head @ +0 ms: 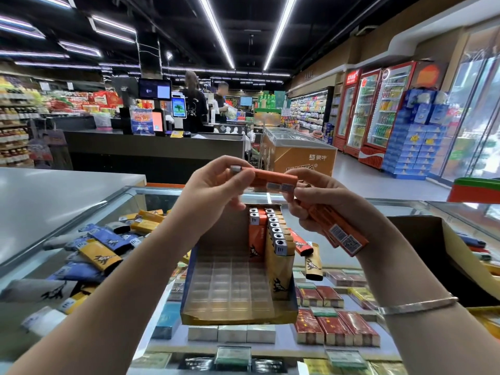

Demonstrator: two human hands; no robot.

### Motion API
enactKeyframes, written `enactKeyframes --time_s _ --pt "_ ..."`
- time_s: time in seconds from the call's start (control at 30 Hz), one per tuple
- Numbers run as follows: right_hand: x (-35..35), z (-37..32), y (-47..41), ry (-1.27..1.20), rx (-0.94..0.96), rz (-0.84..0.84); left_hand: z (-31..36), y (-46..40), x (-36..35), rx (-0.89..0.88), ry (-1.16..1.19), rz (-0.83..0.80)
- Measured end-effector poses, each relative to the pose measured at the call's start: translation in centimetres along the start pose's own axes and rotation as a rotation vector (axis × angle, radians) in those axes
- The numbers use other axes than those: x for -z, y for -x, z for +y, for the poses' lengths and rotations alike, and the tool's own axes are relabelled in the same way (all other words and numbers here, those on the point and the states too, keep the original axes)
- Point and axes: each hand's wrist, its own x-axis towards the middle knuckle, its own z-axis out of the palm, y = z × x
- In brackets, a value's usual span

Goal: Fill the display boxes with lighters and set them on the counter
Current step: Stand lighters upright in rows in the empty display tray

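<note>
Orange lighters (273, 180) pinched by left hand (213, 188), their ends hidden; right hand (324, 209) grips more.

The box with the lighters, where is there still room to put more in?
The display box has bare slots across its left and front, bordered by its left wall and the standing lighters filling the right rear. Left of the box, loose lighters crowd the glass counter.
</note>
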Motion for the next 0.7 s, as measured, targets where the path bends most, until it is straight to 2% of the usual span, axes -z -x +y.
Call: enactKeyframes --time_s 0.13,0.23,0.3,0.43,0.53,0.63,0.7 --pt "-0.1 0.2 -0.1 0.048 -0.047 0.187 0.9 0.0 1.5 0.007 -0.130 0.065" --pt "-0.4 0.5 -0.1 0.100 -0.094 0.326 0.9 0.0 2.2 -0.006 -0.413 0.018" --pt "-0.5 0.6 -0.1 0.131 -0.119 0.379 0.6 0.1 2.2 0.039 -0.495 -0.060" --pt "-0.6 0.6 -0.1 0.176 -0.155 0.416 0.2 0.2 1.9 0.309 -0.547 -0.274" --pt "-0.5 0.6 -0.1 0.182 -0.165 0.424 0.1 0.1 1.9 0.499 -0.471 -0.388" --pt "-0.5 0.8 -0.1 0.185 -0.169 0.438 0.2 0.2 1.6 0.501 -0.418 -0.439" --pt "-0.5 1.0 -0.2 0.179 -0.168 0.467 0.2 0.2 1.3 0.433 -0.429 -0.372"
